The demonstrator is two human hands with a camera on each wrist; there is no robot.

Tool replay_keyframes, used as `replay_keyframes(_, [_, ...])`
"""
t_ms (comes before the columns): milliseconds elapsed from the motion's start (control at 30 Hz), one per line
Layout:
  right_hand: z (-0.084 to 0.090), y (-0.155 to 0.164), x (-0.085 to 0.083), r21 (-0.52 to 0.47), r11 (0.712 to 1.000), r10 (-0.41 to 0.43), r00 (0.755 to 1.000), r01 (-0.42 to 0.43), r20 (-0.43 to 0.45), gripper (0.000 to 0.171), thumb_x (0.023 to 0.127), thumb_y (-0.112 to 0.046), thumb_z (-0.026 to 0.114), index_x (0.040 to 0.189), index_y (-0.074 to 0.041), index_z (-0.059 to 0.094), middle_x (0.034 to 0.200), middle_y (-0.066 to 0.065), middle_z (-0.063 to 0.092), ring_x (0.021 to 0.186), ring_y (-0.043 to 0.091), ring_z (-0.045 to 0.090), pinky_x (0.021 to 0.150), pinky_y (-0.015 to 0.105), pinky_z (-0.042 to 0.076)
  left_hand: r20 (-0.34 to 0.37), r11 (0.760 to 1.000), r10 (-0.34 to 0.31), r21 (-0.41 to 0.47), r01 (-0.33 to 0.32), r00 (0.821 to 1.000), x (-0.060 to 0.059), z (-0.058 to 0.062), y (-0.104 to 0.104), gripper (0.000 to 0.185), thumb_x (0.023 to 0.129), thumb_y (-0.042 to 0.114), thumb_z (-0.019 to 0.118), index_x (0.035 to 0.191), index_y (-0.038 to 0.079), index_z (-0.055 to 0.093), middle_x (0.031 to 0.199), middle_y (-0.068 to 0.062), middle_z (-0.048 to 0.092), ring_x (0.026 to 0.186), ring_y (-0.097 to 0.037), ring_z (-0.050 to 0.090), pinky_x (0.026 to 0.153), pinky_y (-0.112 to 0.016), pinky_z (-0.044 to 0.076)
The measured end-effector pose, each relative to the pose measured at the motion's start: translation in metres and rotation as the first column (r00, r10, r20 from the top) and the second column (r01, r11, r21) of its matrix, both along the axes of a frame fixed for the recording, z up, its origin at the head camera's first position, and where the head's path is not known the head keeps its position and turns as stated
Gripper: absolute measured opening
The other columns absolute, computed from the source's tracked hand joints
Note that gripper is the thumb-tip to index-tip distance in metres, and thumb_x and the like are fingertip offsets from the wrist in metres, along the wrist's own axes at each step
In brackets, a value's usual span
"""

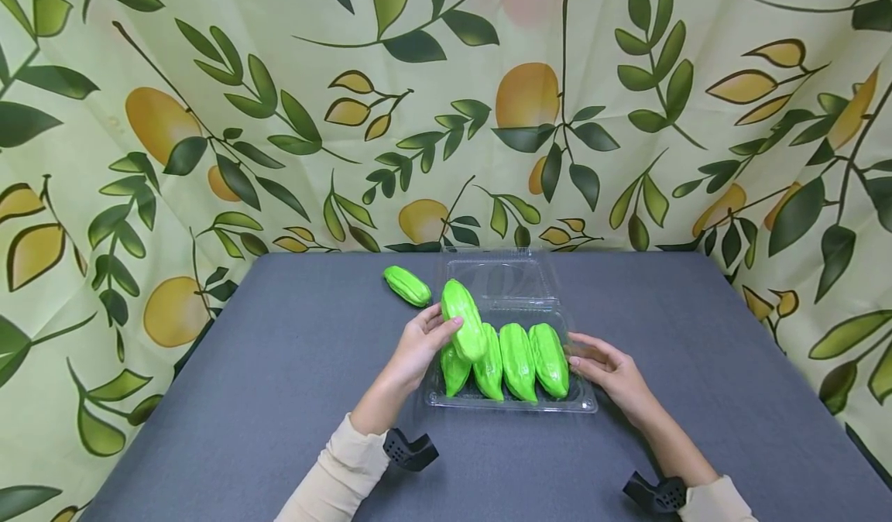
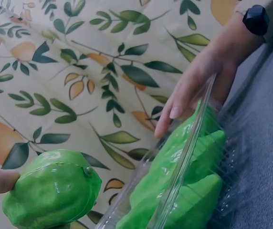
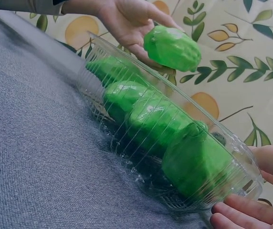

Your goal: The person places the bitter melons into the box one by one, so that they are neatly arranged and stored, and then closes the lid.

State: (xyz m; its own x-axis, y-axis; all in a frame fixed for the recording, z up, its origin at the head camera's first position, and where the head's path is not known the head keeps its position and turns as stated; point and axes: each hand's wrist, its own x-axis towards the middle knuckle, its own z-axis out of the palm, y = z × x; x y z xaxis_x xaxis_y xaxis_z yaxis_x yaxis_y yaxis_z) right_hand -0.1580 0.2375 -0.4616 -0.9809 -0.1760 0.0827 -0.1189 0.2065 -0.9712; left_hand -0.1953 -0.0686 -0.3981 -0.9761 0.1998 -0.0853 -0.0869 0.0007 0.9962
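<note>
Item 1, your left hand [image 1: 418,345]: fingers curled round a glossy green gourd [image 1: 464,319], thumb on top, holding it tilted above the left end of the tray, apparently so it can clear the ones already lying there

Item 2, your right hand [image 1: 605,367]: fingers nearly straight and relaxed, tips touching the right wall of the clear plastic tray [image 1: 584,403], gripping nothing; by the look of it, steadying the light container on the cloth

Item 3, held gourd: bright lime green, ribbed lengthwise, tapered at both ends, shiny like moulded plastic; the left wrist view shows its blunt end with a small stem nub [image 2: 85,169]

Item 4, tray contents: four matching gourds [image 1: 519,361] side by side, long axes running 12 to 6 o'clock, packed close. The hinged lid [image 1: 499,278] lies open and flat at 12 o'clock of the tray

Item 5, loose gourd [image 1: 407,286]: on the grey tabletop [image 1: 279,367] at 10 o'clock of the tray, apart from it

Item 6, surround: leaf-and-fruit printed backdrop [image 1: 209,119] on three sides
</note>
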Motion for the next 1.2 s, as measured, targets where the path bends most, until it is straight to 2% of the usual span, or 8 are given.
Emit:
replay_keyframes(133, [0.0, 0.0, 0.0, 0.0, 1.0, 0.0, 1.0, 0.0, 0.0, 0.049, 0.096, -0.014, 0.058, 0.138, 0.007, 0.043, 0.108, -0.027, 0.064, 0.098, -0.011, 0.063, 0.08, 0.011, 0.054, 0.007, 1.0, -0.004, 0.007, 0.004, 1.0, 0.001, -0.001, 0.003, 0.063, 0.096, 0.014, 0.054, 0.145, -0.013, 0.026, 0.144, -0.034, 0.04, 0.129, -0.041, 0.05, 0.11, -0.045, 0.045])
replay_keyframes(367, [0.0, 0.001, -0.001, 0.014, 1.0, -0.016, 1.0, 0.016, 0.0, 0.049, 0.096, -0.015, 0.059, 0.138, 0.006, 0.044, 0.107, -0.027, 0.064, 0.098, -0.011, 0.063, 0.079, 0.01, 0.054, 0.02, 1.0, 0.0, -0.008, 0.0, 1.0, 0.001, -0.001, 0.012, 0.061, 0.094, 0.016, 0.057, 0.143, -0.011, 0.032, 0.14, -0.03, 0.044, 0.115, -0.026, 0.058, 0.104, -0.038, 0.05])
replay_keyframes(733, [0.0, -0.001, -0.001, 0.007, 1.0, -0.003, 1.0, 0.003, -0.011, 0.049, 0.096, -0.014, 0.058, 0.138, 0.006, 0.044, 0.108, -0.027, 0.065, 0.098, -0.011, 0.063, 0.079, 0.01, 0.054, 0.052, 1.0, -0.014, -0.008, 0.014, 0.999, 0.002, -0.004, 0.024, 0.061, 0.092, 0.014, 0.06, 0.143, -0.007, 0.034, 0.133, -0.029, 0.048, 0.102, -0.017, 0.059, 0.1, -0.037, 0.053])
replay_keyframes(1200, [0.0, -0.001, 0.0, 0.019, 1.0, -0.014, 1.0, 0.014, -0.002, 0.05, 0.096, -0.015, 0.059, 0.138, 0.006, 0.043, 0.106, -0.029, 0.063, 0.098, -0.012, 0.062, 0.079, 0.011, 0.054, 0.035, 0.997, -0.076, 0.007, 0.075, 0.997, 0.004, -0.009, 0.041, 0.064, 0.09, 0.011, 0.062, 0.142, -0.009, 0.032, 0.132, -0.031, 0.05, 0.105, -0.019, 0.062, 0.096, -0.036, 0.055])
